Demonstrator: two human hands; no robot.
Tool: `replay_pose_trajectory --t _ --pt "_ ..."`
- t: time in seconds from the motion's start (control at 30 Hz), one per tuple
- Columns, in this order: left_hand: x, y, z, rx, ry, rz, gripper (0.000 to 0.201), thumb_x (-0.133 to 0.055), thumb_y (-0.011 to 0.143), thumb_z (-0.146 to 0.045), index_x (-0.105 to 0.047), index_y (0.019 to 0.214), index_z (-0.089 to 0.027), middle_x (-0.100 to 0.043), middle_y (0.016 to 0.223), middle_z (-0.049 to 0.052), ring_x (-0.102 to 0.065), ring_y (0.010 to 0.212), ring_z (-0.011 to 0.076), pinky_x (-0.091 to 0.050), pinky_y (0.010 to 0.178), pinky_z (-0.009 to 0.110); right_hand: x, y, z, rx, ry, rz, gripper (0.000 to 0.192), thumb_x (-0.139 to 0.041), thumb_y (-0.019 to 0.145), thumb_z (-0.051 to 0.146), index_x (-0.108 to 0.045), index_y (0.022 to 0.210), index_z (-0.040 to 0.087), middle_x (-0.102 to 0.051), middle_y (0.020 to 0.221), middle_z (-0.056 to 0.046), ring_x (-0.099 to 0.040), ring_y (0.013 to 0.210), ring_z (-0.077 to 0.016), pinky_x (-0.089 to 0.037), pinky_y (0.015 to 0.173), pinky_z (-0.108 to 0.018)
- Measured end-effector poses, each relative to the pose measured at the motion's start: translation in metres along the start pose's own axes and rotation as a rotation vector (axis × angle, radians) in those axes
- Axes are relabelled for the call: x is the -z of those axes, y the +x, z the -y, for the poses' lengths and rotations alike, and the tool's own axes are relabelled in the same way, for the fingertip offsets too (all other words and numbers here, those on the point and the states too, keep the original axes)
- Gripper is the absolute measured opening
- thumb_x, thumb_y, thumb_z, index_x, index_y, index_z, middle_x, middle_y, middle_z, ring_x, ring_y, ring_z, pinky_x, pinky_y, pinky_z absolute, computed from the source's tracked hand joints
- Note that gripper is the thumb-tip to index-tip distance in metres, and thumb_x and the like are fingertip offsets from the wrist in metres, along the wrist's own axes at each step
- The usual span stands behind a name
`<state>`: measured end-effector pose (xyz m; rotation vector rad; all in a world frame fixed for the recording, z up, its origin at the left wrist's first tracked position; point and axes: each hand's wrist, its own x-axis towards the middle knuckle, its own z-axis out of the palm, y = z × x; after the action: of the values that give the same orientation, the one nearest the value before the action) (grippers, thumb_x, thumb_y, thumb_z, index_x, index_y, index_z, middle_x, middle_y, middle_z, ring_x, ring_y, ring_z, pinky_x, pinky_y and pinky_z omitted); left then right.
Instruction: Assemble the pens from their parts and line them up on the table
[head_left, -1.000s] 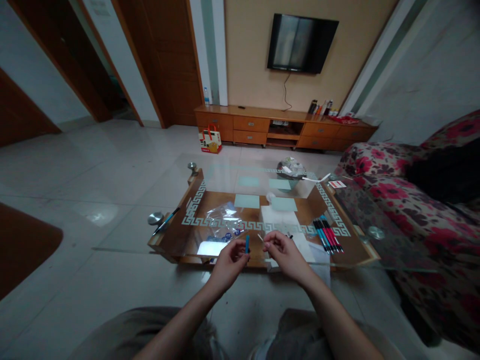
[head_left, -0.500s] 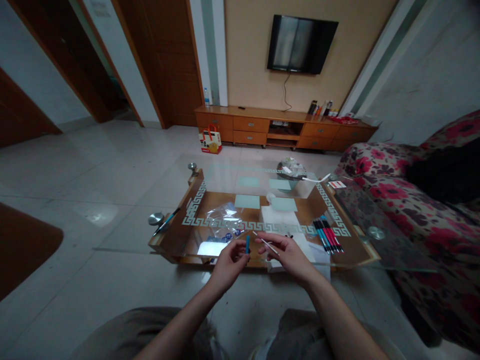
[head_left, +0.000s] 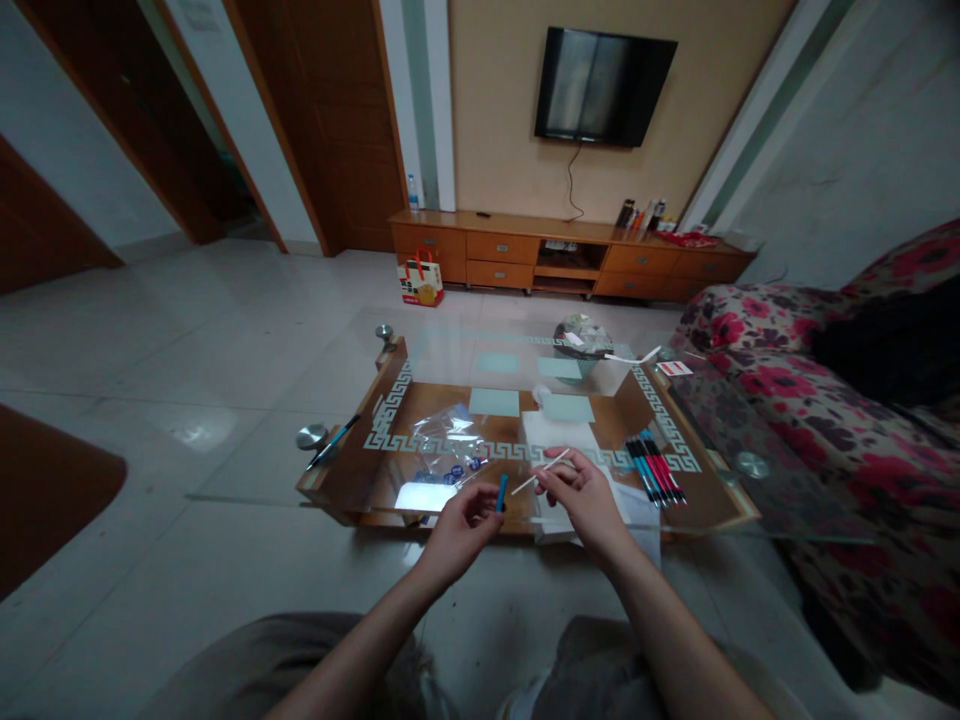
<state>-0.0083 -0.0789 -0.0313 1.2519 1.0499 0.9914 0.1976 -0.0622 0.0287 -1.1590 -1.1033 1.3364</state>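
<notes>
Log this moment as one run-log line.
left hand: holds blue pen barrel | right hand: holds thin white refill | pens on glass table

A glass worktop (head_left: 360, 480) with a white key-pattern border lies just beyond the hands. To their right, a row of red, blue and black pens (head_left: 656, 470) rests on it. Ahead and left, a clear plastic bag (head_left: 448, 440) sits beside white paper (head_left: 559, 440). A lone pen (head_left: 334, 440) lies at the far left edge. Well beyond, a wooden TV cabinet (head_left: 570, 255) stands under a wall-mounted television (head_left: 604, 87). A floral sofa (head_left: 825, 420) fills the right.
</notes>
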Motion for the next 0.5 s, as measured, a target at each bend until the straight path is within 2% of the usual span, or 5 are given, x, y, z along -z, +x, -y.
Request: replay_pose_trajectory --t 0.2,0.5 --pt "-0.0001 -0.0017 -0.0007 -0.002 0.017 0.022 0.031 -0.071 0.079 -0.029 -0.066 0.107 -0.017 -0.067 0.092 0.006 -0.060 0.080 0.0160 -0.049 0.072 0.026 0.0006 0.0031 0.0011 0.030 0.042 -0.083 0.036 -0.066 0.083 0.052 -0.064 0.093 0.018 -0.070 0.099 -0.010 -0.062 0.069 -0.0154 -0.042 0.052 -0.024" --pt "0.0004 -0.0027 -0.0038 -0.048 0.064 0.043 0.028 -0.068 0.081 -0.030 -0.068 0.105 -0.017 -0.067 0.093 0.007 -0.062 0.083 0.0183 -0.049 0.074 0.028 0.0018 0.0028 0.0001 0.090 -0.037 -0.105 0.036 -0.065 0.084 0.052 -0.066 0.092 0.018 -0.069 0.098 -0.009 -0.056 0.066 -0.0132 -0.040 0.052 -0.023"
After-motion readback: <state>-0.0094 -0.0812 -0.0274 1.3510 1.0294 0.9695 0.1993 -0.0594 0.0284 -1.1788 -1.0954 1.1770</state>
